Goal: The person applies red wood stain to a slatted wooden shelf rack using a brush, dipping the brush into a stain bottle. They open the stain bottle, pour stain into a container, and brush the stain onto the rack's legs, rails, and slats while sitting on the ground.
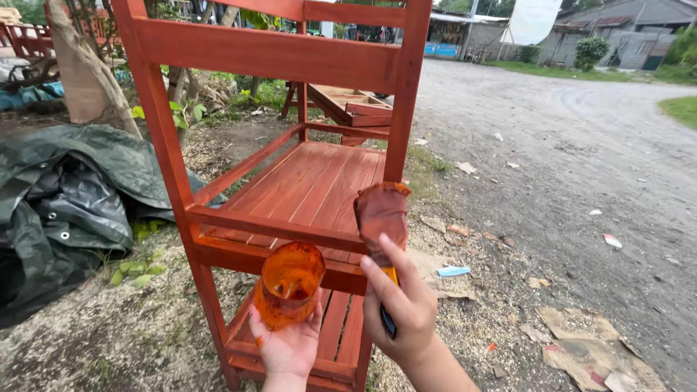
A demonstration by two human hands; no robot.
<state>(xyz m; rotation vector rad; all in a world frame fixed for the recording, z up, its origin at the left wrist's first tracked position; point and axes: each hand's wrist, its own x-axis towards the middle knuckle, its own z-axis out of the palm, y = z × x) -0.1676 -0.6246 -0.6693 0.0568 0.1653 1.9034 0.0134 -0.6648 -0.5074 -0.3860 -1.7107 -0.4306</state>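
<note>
Here, left hand (290, 341) grips orange-stained cup (289, 284) of stain; right hand (406, 305) grips stained brush (382, 218).

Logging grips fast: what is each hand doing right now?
Left hand: closed around the orange cup.
Right hand: closed on the stained brush.

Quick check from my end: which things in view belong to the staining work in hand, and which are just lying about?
In use:
- left hand holding the orange cut plastic cup of stain
- right hand holding the stain-soaked brush
- red-brown wooden shelf rack

Lying about:
- dark tarpaulin
- torn cardboard
- light blue scrap
- second wooden frame behind
</note>
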